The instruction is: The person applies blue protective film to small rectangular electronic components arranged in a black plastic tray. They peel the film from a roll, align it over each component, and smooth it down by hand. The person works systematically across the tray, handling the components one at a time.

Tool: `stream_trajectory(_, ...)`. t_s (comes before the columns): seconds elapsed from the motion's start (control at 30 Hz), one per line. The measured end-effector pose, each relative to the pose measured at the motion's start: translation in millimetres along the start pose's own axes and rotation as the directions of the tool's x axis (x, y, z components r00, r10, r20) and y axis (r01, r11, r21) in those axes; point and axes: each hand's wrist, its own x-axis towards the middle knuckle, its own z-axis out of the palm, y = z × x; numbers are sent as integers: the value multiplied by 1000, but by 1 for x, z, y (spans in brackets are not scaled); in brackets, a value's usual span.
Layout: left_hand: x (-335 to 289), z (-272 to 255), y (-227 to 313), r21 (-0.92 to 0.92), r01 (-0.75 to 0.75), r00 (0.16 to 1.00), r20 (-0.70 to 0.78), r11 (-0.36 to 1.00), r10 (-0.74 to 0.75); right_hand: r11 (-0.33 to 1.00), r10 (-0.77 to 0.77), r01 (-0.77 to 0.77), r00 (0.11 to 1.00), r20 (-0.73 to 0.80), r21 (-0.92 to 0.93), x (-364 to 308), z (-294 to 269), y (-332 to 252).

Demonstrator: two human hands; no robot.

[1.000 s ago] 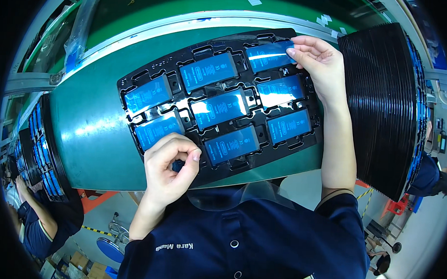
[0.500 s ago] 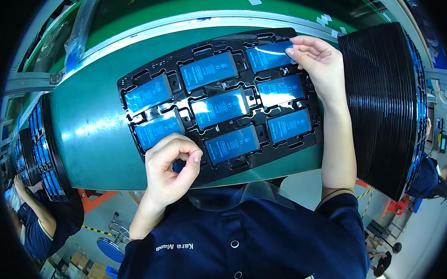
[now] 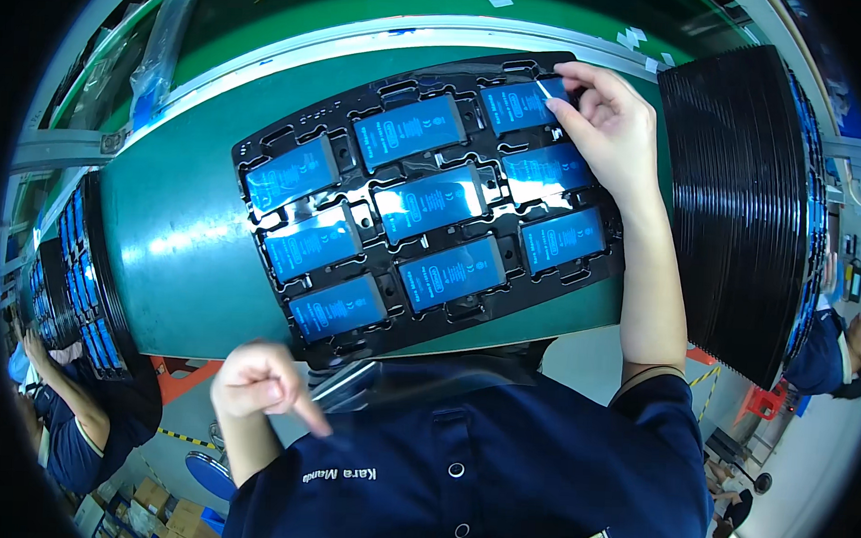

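A black moulded tray (image 3: 376, 186) lies tilted on the green bench, with blue flat battery packs (image 3: 411, 134) in its pockets. At the tray's far right corner, my right hand (image 3: 611, 133) has its thumb and forefinger closed about the right end of a battery pack (image 3: 517, 107). A thin bright strip shows beside the thumb; whether it is film or glare I cannot tell. My left hand (image 3: 260, 391) is off the tray at the near left, blurred, with one finger stretched out. Beside it hangs a strip of clear film (image 3: 346, 382), seemingly apart from the fingers.
A tall stack of black trays (image 3: 736, 213) stands to the right. More stacked trays with blue packs (image 3: 84, 285) sit at the left, near another person's arm (image 3: 70, 394). A pale rail (image 3: 363, 31) runs along the bench's far side, with white scraps (image 3: 633, 37) beyond it.
My left hand has moved left and toward me off the tray, baring the near left battery pack. Its pinch has loosened. My right hand stays at the far right pack.
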Motion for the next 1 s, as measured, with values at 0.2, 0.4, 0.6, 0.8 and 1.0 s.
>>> stream_trajectory(0.2, -113, -20, 24, 158, 844, 505, -557, 513, -660, 951, 110, -107, 994, -4, -291, -8, -13, -7)
stream_trajectory(0.4, -233, -98, -67, 377, 924, 377, -874, 62, -306, 886, 331, -278, 939, 88, -372, -51, -41, -16)
stream_trajectory(0.6, -264, -144, -150, -139, 728, 49, -966, 671, -253, 771, 465, -388, 885, 30, -505, -67, -39, -14)
stream_trajectory(0.8, -276, -167, -186, -15, 964, 37, -981, 267, -190, 747, 409, -319, 912, 25, -583, -65, -34, -19)
stream_trajectory(1.0, -176, -94, -77, 520, 852, 480, -724, 64, -496, 815, 555, -520, 827, 87, -255, -62, -44, -19)
